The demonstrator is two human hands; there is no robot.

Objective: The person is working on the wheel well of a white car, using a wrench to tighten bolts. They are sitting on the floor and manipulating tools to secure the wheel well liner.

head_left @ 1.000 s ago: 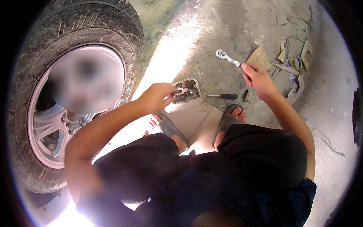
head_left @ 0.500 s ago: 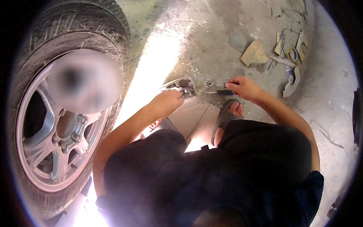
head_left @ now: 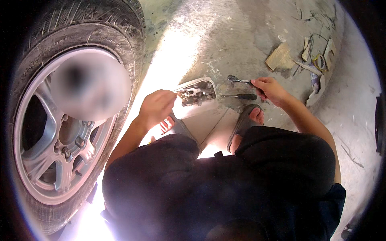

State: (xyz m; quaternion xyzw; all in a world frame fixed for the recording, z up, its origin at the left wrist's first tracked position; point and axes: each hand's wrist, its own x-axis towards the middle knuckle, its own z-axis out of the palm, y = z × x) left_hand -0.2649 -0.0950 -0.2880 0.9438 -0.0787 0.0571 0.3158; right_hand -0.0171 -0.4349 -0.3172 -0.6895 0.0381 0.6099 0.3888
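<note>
Right hand (head_left: 272, 90) is closed around the handle of a ratchet wrench (head_left: 238, 80), right of the white tray (head_left: 198, 110) and now more clearly beyond the screwdriver (head_left: 246, 97) than half a second ago. Left hand (head_left: 157, 106) has drawn back to the tray's left edge, uncovering more metal parts (head_left: 200, 91); whether its bent fingers grip anything I cannot tell.

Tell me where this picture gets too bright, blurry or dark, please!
In the head view, white glare streaks across the floor beside the tire; in the head view, a round blurred patch hides part of the wheel; in the head view, the corners go black, while the ratchet in the right hand looks fairly clear.
</note>
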